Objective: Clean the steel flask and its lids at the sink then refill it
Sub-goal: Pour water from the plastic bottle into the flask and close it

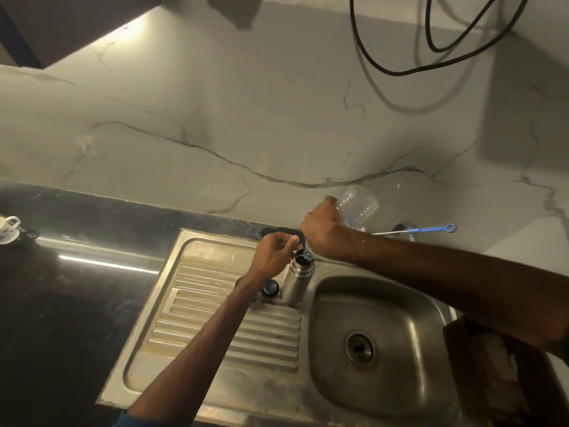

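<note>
The steel flask (pixel 295 285) stands upright and uncapped on the sink's drainboard (pixel 221 328), just left of the basin. My right hand (pixel 323 232) grips a clear plastic bottle (pixel 358 208), tipped neck-down so its mouth meets the flask's opening. My left hand (pixel 275 257) holds the flask near its rim. A dark round lid (pixel 270 287) lies on the drainboard beside the flask's base.
The steel basin (pixel 378 334) with its drain lies to the right. A blue-handled bottle brush (pixel 415 231) rests behind the sink near the tap base. A white cup (pixel 9 224) stands on the black counter at far left. Black cables hang on the wall.
</note>
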### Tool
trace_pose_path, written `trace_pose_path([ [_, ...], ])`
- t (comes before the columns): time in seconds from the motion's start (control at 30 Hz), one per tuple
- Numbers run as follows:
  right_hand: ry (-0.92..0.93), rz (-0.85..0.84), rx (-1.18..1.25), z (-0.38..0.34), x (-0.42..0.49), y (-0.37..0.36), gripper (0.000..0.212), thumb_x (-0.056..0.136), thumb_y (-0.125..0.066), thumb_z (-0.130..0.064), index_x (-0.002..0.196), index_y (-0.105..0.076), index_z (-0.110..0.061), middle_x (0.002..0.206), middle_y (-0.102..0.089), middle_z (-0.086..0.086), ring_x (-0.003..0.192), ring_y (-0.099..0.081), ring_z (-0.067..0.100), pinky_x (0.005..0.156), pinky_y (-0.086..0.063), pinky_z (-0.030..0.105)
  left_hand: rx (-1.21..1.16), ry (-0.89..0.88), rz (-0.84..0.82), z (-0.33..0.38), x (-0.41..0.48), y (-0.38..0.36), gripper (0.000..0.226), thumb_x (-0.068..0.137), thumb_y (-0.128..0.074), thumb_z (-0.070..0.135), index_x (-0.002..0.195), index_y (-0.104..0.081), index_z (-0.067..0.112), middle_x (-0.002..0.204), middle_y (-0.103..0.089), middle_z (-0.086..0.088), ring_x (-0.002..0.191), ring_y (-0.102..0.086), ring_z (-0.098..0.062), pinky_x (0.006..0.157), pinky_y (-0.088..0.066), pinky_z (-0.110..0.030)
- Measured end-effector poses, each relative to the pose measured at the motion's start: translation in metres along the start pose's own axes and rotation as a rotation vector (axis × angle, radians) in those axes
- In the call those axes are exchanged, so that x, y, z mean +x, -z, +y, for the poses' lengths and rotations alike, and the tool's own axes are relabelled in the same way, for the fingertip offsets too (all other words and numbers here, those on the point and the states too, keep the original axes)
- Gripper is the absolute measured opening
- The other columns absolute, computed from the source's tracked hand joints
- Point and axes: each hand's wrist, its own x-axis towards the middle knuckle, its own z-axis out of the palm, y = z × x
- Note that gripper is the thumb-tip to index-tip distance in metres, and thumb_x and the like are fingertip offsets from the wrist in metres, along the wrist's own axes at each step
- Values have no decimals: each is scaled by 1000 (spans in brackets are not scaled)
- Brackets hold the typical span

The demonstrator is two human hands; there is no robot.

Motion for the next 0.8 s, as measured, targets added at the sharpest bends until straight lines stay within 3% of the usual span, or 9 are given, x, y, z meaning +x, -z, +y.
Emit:
trace_pose_path([
  [0.2, -43, -59, -86, -11, 9, 7, 43, 97, -64, -49, 123, -62, -14, 119, -67, 9, 113, -62, 30, 106, -40, 49, 24, -12, 12, 1, -3, 0, 26, 102, -64, 32, 107, -75, 9, 92, -80, 2, 85, -76, -12, 83, -64, -37],
  [0.33, -18, -27, 0, -3, 8, 4, 48, 98, -60, -53, 127, -62, -15, 123, -67, 8, 115, -62, 28, 107, -39, 48, 22, -12, 20, 4, -7, 3, 23, 102, -64, 32, 104, -75, 11, 93, -79, 1, 85, -76, -15, 84, -64, -43],
  [0.47, -25, 52, 255, 25, -2, -8, 35, 100, -61, -38, 129, -62, -18, 123, -66, 4, 114, -62, 26, 105, -41, 44, 18, -53, 76, 4, -13, 9, 24, 99, -67, 44, 101, -76, 21, 86, -79, 6, 80, -75, -12, 81, -64, -46],
  [0.57, -49, 106, 501, 40, -13, -31, 38, 89, -73, -20, 125, -61, -22, 119, -65, 1, 112, -64, 24, 97, -44, 39, -101, -105, 53, 19, -22, 11, 28, 100, -66, 43, 107, -77, 17, 77, -76, 4, 76, -72, -15, 71, -63, -33],
  [0.7, -96, 93, 885, 38, -34, -67, 70, 72, -93, -31, 132, -58, -21, 120, -67, 4, 108, -65, 25, 88, -49, 34, -215, -152, -25, 37, -29, 6, 30, 97, -71, 38, 110, -78, 13, 83, -72, -21, 79, -70, -13, 74, -62, -33],
  [0.8, -176, 164, 1180, 25, -54, -93, 71, 60, -96, -36, 121, -63, -25, 111, -69, -1, 100, -66, 21, 76, -48, 28, -186, -166, 9, 48, -34, -2, 27, 94, -76, 39, 105, -80, 15, 70, -72, 0, 76, -72, -15, 75, -64, -42],
])
